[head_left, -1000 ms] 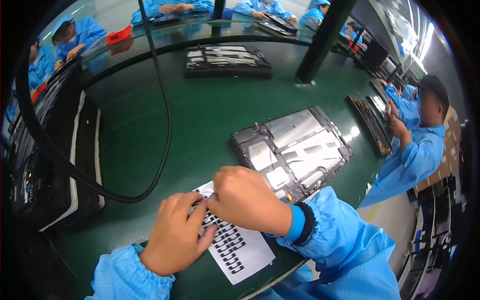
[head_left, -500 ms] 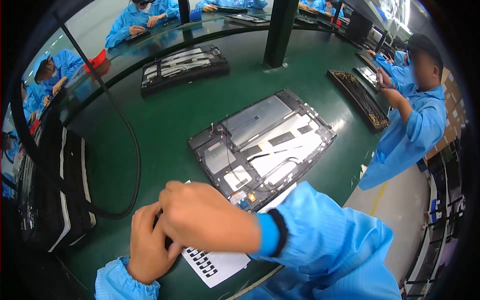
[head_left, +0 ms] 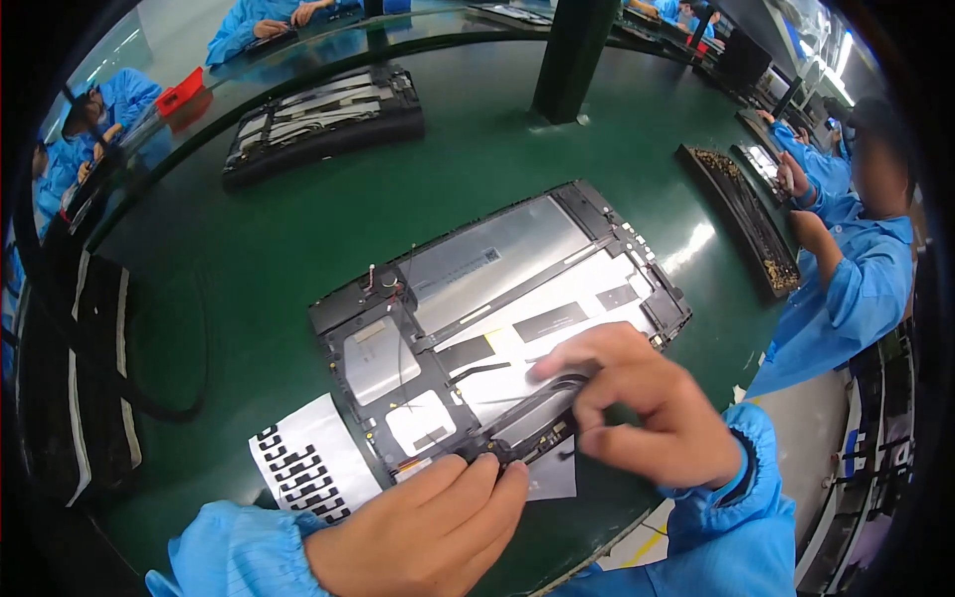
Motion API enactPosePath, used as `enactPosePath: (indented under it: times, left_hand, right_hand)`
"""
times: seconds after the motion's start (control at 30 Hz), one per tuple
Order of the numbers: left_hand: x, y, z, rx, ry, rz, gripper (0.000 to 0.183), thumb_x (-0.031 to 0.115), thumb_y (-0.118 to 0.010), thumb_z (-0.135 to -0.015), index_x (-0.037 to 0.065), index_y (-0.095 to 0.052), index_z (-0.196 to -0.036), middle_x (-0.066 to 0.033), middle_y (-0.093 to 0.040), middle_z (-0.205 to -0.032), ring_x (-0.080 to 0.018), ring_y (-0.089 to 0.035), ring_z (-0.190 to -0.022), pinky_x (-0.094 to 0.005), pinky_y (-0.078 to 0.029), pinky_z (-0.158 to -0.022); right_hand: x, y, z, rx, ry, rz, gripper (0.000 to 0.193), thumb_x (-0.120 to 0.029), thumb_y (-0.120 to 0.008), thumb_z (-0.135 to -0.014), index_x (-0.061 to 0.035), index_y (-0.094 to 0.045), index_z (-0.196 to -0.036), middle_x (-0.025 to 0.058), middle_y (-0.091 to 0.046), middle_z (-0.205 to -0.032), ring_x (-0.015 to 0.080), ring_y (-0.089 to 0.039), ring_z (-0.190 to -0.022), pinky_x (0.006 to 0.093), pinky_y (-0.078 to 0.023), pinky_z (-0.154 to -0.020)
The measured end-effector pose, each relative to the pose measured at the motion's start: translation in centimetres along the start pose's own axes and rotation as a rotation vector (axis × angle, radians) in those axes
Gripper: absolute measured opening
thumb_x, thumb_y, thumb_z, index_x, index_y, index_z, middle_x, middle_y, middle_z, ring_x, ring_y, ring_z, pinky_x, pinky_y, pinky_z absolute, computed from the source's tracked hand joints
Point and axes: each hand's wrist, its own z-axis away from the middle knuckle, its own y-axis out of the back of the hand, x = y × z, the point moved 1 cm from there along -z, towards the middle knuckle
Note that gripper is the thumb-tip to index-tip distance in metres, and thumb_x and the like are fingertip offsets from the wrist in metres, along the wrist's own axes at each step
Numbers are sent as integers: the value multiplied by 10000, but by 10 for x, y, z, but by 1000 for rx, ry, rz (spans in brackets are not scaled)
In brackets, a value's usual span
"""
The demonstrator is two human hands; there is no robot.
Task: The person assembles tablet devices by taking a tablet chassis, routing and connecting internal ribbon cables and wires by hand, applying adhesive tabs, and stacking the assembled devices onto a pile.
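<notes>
A flat electronic device [head_left: 463, 343] with its inside exposed lies on the green bench before me. It shows a silvery panel, ribbon cables and a thin loose wire. My left hand [head_left: 428, 527] rests along the device's near edge, fingers stretched out side by side. Above the near right part hovers my right hand [head_left: 652, 413], slightly blurred, its fingers curved and apart around a dark curved strip [head_left: 542, 408]. I cannot tell whether they touch it. A white sheet with black bracket-shaped pieces [head_left: 343, 448] lies by the device's lower left corner, partly behind my left hand.
Another opened device on a black block [head_left: 328, 124] stands at the back left. A dark post [head_left: 572, 70] rises at the back. On the right are a long black tray of small brass-coloured parts [head_left: 741, 214] and a person in blue [head_left: 846, 259]. Dark padded blocks [head_left: 75, 368] stand left.
My hands were together over the sheet at the lower left. Now they are apart: the left at the device's near edge, the right over its near right part. The view has shifted too.
</notes>
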Motion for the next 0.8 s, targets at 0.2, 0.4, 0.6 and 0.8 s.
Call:
enactPosePath:
  times: [0.2,0.4,0.6,0.8]
  left_hand:
    - [1,-4,-3,89,-54,-23,228,27,-561,-681,-101,-584,-868,-187,-556,-975,-297,-560,-878,-345,-491,-680]
    - [-5,-5,-8,78,-66,-28,212,26,-561,-688,-96,-592,-858,-184,-563,-936,-291,-563,-841,-340,-480,-653]
    - [0,-20,-18,118,-78,-25,178,24,-531,-738,-82,-597,-865,-179,-558,-997,-282,-560,-869,-332,-483,-668]
    - [-4,-13,-30,-42,-119,-75,174,31,-529,-744,-82,-594,-859,-182,-551,-1034,-282,-556,-874,-339,-485,-678]
  right_hand:
    - [1,-2,1,45,23,126,67,-26,-581,-614,-47,-519,-628,147,-538,-1075,290,-448,-958,375,-333,-847]
    - [7,-1,0,51,16,162,73,-36,-583,-608,-50,-514,-626,147,-539,-1065,289,-453,-952,382,-326,-848]
    - [6,-2,-3,49,4,191,87,-42,-599,-595,-52,-525,-640,145,-556,-1058,283,-463,-965,389,-308,-870]
    - [12,9,5,158,-5,65,80,13,-624,-585,-9,-572,-642,146,-571,-959,288,-540,-871,338,-441,-740]
